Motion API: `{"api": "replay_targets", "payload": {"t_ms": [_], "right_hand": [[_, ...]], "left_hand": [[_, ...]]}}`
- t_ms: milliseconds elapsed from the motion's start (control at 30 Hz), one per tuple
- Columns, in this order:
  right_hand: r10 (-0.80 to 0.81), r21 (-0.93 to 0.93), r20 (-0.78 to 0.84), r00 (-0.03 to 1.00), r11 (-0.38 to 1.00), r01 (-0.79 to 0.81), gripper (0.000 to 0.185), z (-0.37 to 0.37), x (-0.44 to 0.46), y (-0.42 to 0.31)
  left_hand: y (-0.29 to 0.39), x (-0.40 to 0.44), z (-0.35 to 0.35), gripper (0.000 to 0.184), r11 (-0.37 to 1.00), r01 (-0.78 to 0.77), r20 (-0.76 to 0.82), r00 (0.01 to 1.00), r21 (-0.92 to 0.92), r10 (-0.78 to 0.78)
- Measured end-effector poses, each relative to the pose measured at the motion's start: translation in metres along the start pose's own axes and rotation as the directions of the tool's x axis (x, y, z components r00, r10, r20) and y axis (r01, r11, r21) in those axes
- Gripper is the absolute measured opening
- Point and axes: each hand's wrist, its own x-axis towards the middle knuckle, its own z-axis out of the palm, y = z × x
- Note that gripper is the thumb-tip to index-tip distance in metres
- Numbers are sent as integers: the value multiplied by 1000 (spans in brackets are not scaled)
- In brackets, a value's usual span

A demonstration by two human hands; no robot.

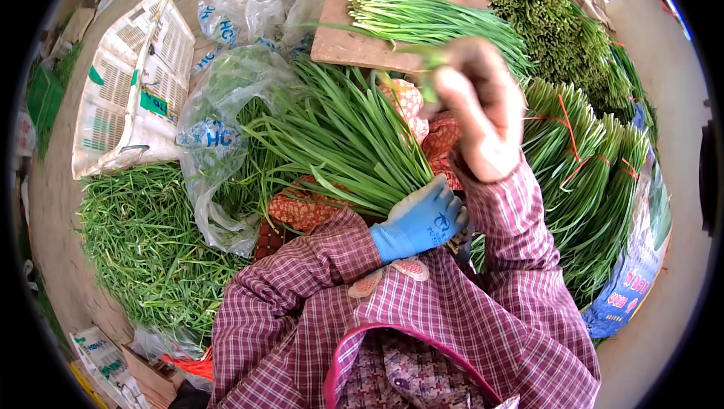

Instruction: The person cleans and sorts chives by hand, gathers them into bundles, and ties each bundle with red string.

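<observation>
My left hand (422, 220), in a blue rubber-coated glove, is closed around the stem ends of a bunch of garlic chives (339, 137). The long leaves fan out up and to the left across my lap. Above that bunch is my bare right hand (483, 107), blurred by motion, its thumb and fingers pinched on a few green leaf scraps (428, 73). Just beyond it, a sheaf of garlic chives (437, 24) lies on a brown board (339, 43), pale stem ends to the left. A red patterned cloth (305, 209) shows under the held bunch.
A heap of loose green leaves (151, 251) lies at left, below a white plastic crate (124, 100). Clear plastic bags (207, 160) lie beside it. Tied chive bundles (581, 183) stack at right on blue printed sacking (622, 296), below dark-tipped green stems (550, 24).
</observation>
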Motion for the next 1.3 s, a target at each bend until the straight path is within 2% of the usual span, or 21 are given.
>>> {"api": "replay_targets", "payload": {"t_ms": [67,133,200,267,367,400,433,567,633,667,733,867,933,1033,1100,1133,1167,1200,1233,1267,1300], "right_hand": [[115,-187,134,984,978,-89,18,8,11,11],[116,-383,268,956,924,-4,18,1,14,34],[85,-549,390,917,821,158,18,-5,9,53],[180,-589,518,836,784,196,21,-6,-5,64],[359,-666,557,749,732,145,22,0,-23,69],[435,-700,566,700,702,130,22,1,-26,66],[434,-699,568,699,703,132,22,2,-28,62],[361,-658,606,708,728,192,15,-3,-38,46],[291,-583,601,744,796,160,12,-5,-44,45],[292,-585,598,746,796,157,12,-5,-48,45],[214,-475,547,809,875,89,13,-5,-54,49],[71,-332,452,889,939,93,14,-5,-61,62],[86,-336,436,896,939,73,15,-4,-61,59],[112,-320,400,910,947,24,15,-3,-62,59],[7,-337,406,914,931,142,12,-1,-59,58],[7,-337,406,914,931,143,12,-1,-57,53],[135,-142,297,945,985,-96,10,-2,-54,43],[285,85,217,934,947,-309,8,-1,-49,30],[142,140,178,974,976,-168,6,6,-39,23],[64,107,139,988,991,-79,8,13,-25,13],[62,-12,189,980,998,-60,13,15,-13,12]], "left_hand": [[-3,3,-11,13,999,-18,-26,1000,-41,17],[-5,4,-14,13,985,-34,-67,997,-167,23],[-6,2,-11,17,986,-26,-70,997,-166,14],[-3,-1,-7,23,984,-21,-67,998,-177,10],[1,-4,-5,25,973,11,7,1000,-229,-9],[2,-3,-6,28,954,68,194,981,-291,-10],[2,-2,-7,30,931,137,374,928,-338,-1],[-4,-6,-12,32,891,164,356,935,-424,-3],[-3,-11,-7,32,757,235,178,971,-610,-158],[0,-14,-1,32,756,234,180,971,-611,-155],[2,-16,2,32,740,212,7,963,-638,-269],[-5,-23,-2,33,890,189,73,982,-414,-175],[-8,-23,-5,31,872,188,55,982,-451,-183],[-10,-26,-3,30,851,255,124,967,-460,-223],[-12,-24,-5,30,876,193,9,978,-443,-210],[-12,-22,-8,30,876,193,10,978,-443,-211],[-9,-19,-11,29,920,147,70,989,-364,-130],[-7,-19,-8,28,938,102,42,995,-332,-93],[-6,-18,-5,26,953,58,14,998,-298,-56],[-5,-17,-1,25,965,15,-13,1000,-262,-19],[-7,-13,-5,23,973,-19,-5,1000,-231,18]]}}
